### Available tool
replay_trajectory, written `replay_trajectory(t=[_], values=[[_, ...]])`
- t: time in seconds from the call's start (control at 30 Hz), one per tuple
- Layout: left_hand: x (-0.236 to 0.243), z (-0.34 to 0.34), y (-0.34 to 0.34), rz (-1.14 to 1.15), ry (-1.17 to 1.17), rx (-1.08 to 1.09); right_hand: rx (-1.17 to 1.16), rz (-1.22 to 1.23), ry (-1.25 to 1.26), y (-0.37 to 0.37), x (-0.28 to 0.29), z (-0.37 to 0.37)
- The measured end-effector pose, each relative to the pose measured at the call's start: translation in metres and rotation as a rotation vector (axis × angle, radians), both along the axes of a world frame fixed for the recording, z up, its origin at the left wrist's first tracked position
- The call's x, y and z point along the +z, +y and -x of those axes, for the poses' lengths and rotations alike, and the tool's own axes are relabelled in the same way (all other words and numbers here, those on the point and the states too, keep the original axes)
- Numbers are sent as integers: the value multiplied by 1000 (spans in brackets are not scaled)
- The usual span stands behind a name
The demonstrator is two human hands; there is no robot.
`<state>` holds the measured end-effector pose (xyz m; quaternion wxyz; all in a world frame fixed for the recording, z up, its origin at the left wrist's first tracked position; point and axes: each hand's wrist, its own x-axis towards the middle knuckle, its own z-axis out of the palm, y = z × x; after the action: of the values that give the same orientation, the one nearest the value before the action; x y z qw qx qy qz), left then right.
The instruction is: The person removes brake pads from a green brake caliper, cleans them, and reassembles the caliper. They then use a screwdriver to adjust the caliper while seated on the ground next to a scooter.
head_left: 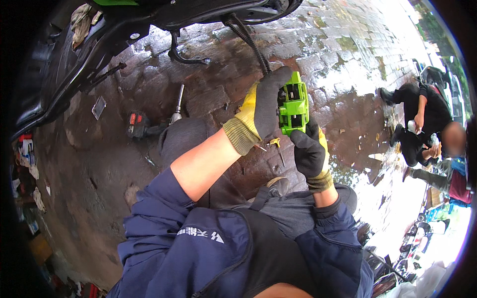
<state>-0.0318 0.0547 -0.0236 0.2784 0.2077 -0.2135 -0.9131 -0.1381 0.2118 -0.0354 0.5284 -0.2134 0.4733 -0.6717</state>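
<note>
My left hand (258, 104), in a black and yellow glove, grips a bright green brake caliper (294, 105) from its left side, fingers wrapped over the upper part. My right hand (310, 151), gloved the same way, holds the caliper's lower end with the thumb at its bottom. A dark ribbed hose (248, 42) runs down from the vehicle to behind my left hand. A yellow-handled tool (278, 149) lies on the wet paving below my hands. A power tool (139, 124) with a long silver socket (178, 104) rests on the ground to the left.
A black vehicle body (84, 44) and stand (189, 57) overhang the top left, with a small flat item (99, 107) on the ground below. At right, another person (415, 114) sits holding small items, near more people and clutter (417, 238). Assorted items (30, 164) line the left edge.
</note>
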Motion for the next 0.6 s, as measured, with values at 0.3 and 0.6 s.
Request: replay_trajectory(t=[0.3,0.6], values=[[1,-2,-3,27,35,11,-4,-31,44,-3,18,-3],[8,-12,-2,-14,-4,6,50,-50,73,-7,29,-5]])
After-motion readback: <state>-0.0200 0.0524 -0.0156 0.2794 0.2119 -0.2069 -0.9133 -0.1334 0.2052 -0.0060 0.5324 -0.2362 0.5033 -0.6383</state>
